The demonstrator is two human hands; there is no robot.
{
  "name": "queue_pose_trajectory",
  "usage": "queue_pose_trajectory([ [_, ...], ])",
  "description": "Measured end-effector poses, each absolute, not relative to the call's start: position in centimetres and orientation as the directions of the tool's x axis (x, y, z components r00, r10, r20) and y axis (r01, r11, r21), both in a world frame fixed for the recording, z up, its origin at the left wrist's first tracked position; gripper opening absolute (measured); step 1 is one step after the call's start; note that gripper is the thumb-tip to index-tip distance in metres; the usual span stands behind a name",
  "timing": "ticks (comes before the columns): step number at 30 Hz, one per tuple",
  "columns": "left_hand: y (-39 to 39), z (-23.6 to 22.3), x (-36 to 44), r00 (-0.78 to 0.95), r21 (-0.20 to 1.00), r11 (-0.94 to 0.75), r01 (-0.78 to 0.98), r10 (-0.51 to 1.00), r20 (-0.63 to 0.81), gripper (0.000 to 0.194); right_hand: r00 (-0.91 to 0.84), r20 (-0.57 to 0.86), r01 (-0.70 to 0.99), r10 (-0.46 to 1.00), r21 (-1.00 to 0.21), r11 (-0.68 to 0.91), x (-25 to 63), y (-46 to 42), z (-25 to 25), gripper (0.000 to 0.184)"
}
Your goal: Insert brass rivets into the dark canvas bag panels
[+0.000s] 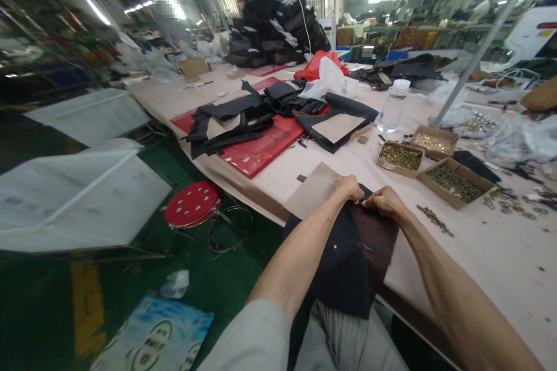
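A dark fabric piece (342, 269) with a brown side (376, 232) drapes over the table's front edge toward my lap. A small brass-coloured stud shows on its dark face. My left hand (349, 188) is closed on its upper edge. Close by on the right, my right hand (385, 202) pinches the same piece. A small pale bit shows between the two hands, too small to name. Under my left forearm a beige sheet (311, 191) lies partly covered. Several brass-coloured pieces (435, 220) lie in a short row right of my right hand.
Small boxes of metal hardware (400, 159) stand at the right, near a clear bottle (394, 107). Dark cut pieces (235, 113) lie on a red board (256, 153). A red stool (194, 204) and white bins (78, 197) stand on the left. A person stands far back left.
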State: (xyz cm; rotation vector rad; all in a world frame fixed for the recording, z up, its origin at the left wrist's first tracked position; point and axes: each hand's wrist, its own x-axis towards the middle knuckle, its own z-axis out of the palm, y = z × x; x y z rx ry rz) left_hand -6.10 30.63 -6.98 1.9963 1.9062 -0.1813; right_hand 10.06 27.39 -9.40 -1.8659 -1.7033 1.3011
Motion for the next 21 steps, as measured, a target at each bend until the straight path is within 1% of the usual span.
queue_pose_trajectory([
  [2, 30.8, -6.9, -6.6, 0.119, 0.181, -0.056, 0.982, 0.926, -0.359, 0.049, -0.153, -0.401, 0.624, 0.903, -0.748, -0.226, 10.1, 27.2, -9.6, 0.017],
  [4, 30.8, -6.9, -7.1, 0.151, 0.18, -0.091, 0.979, 0.922, -0.356, 0.051, -0.182, -0.4, 0.612, 0.898, -0.761, -0.215, 10.1, 27.0, -9.6, 0.014],
  [7, 30.6, -7.1, -7.7, 0.185, 0.177, -0.13, 0.976, 0.921, -0.344, 0.052, -0.192, -0.396, 0.583, 0.898, -0.782, -0.22, 9.8, 26.6, -9.2, 0.012],
  [10, 30.5, -7.4, -8.0, 0.201, 0.176, -0.147, 0.973, 0.917, -0.344, 0.049, -0.211, -0.388, 0.558, 0.897, -0.801, -0.215, 9.9, 26.2, -8.8, 0.011],
  [12, 30.6, -7.5, -8.1, 0.204, 0.177, -0.149, 0.973, 0.914, -0.351, 0.046, -0.251, -0.393, 0.544, 0.885, -0.813, -0.206, 10.4, 26.1, -8.7, 0.015],
  [15, 30.7, -7.6, -8.0, 0.202, 0.182, -0.145, 0.973, 0.915, -0.348, 0.042, -0.313, -0.394, 0.502, 0.864, -0.841, -0.202, 11.4, 26.3, -8.9, 0.028],
  [18, 30.7, -7.6, -8.0, 0.198, 0.191, -0.138, 0.972, 0.919, -0.341, 0.04, -0.314, -0.402, 0.46, 0.86, -0.857, -0.232, 12.0, 26.6, -9.2, 0.039],
  [21, 30.7, -7.4, -8.2, 0.198, 0.203, -0.132, 0.97, 0.915, -0.352, 0.037, -0.309, -0.382, 0.473, 0.871, -0.856, -0.208, 11.6, 26.5, -9.4, 0.039],
])
